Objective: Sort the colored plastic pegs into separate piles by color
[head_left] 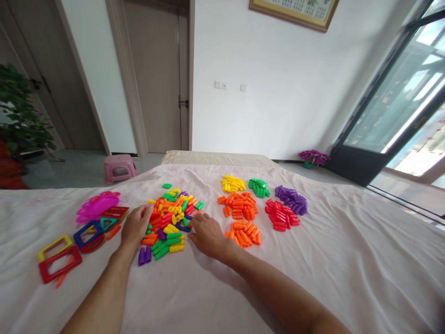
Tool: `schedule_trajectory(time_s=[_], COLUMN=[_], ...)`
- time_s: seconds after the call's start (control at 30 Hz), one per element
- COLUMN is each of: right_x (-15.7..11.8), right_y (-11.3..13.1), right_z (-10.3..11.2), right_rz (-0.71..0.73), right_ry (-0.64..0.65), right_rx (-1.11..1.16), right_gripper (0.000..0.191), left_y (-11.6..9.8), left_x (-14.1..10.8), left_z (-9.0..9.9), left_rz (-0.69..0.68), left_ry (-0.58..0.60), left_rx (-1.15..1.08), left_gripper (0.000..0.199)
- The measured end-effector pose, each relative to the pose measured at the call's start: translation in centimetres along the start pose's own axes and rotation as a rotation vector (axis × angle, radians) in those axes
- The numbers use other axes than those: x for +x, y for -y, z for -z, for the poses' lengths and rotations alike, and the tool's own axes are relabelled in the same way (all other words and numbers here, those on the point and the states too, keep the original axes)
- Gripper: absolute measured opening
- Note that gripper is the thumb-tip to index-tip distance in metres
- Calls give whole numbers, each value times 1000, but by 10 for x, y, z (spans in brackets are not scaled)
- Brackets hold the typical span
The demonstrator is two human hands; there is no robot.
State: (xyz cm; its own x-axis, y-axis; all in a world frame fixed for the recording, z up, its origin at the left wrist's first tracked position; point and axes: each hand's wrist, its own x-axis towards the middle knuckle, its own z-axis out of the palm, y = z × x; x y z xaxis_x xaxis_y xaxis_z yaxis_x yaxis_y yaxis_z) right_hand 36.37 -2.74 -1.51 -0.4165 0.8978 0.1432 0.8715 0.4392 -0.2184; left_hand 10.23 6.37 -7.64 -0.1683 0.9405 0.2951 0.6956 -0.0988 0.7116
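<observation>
A mixed pile of plastic tube pieces [168, 216] in red, orange, yellow, green and purple lies on the cloth between my hands. My left hand [135, 226] rests against the pile's left side, fingers stretched forward and holding nothing visible. A small yellow piece shows by its fingertips. At the pile's right edge, my right hand [206, 235] has its fingers bent around the end of a dark blue magnetic tile [182, 227], partly covered by the tubes. Right of that hand, sorted tubes form orange [239, 205], yellow [233, 183], green [259, 187], red [282, 215] and purple [292, 199] heaps.
Left of the pile lie magnetic tile frames [60, 264] and a magenta flower-shaped plastic piece [97, 207]. A light, wrinkled cloth [333, 260] covers the table. Beyond it stand a pink stool [120, 168], a door [156, 79] and a flowerpot [308, 164].
</observation>
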Motion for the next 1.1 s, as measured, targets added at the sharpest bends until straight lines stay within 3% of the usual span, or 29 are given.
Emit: schedule_trajectory(time_s=[0.17,0.4,0.47,0.57,0.67,0.77,0.9,1.1], right_x=[15,6,3,5,11,16,17,21], right_y=[8,3,-1,-6,-9,-9,-8,-4], right_z=[-14,-15,-13,-13,-18,-24,-26,-26], right_rz=[-52,-10,-45,-122,-249,-318,-297,-264], right_ry=[-34,-51,-140,-299,-309,-311,-395,-365], right_rx=[-120,-58,83,423,811,1086,1238,1348], right_gripper=[20,18,17,17,22,26,34,36], left_y=[1,4,0,-14,-37,-63,-86,-100], left_x=[1,2,-1,-6,-13,-19,-25,-32], left_z=[-1,-3,-2,4,9,11,11,11], left_rz=[-9,-10,-31,-168,-316,-394,-411,-285], left_ry=[-14,-32,-76,-180,-224,-46,228,386], left_rx=[-3,-21,-21,-43,-117,-197,-242,-378], left_gripper=[53,50,48,42,38,34,29,32])
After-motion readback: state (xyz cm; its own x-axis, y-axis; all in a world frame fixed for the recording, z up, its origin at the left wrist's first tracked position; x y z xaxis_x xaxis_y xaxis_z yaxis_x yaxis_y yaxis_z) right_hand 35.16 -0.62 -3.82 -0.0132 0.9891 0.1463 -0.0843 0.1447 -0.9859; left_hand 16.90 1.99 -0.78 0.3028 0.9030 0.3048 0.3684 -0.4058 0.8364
